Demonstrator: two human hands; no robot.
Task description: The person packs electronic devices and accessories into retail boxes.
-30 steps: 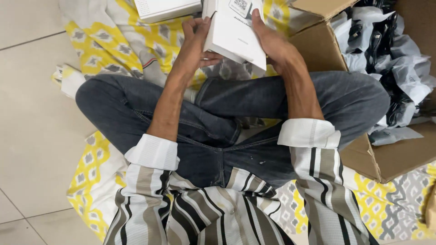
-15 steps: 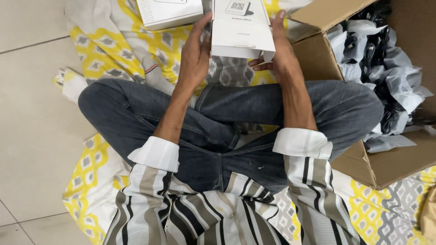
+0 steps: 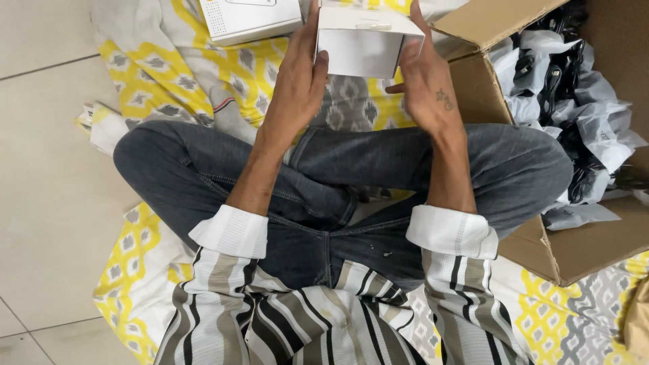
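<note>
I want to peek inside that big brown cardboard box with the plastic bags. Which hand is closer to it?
The right hand. It grips the small white box right beside the brown cardboard box's flap. The left hand holds the white box's far side, farther away.

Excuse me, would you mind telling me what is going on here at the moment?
A person sits cross-legged on a yellow and grey patterned sheet spread over a tiled floor. Both hands hold a small white carton up in front of the knees: the left hand grips its left side, the right hand its right side. A second white box lies on the sheet just beyond. To the person's right stands an open cardboard box filled with black cables in clear plastic bags.
</note>
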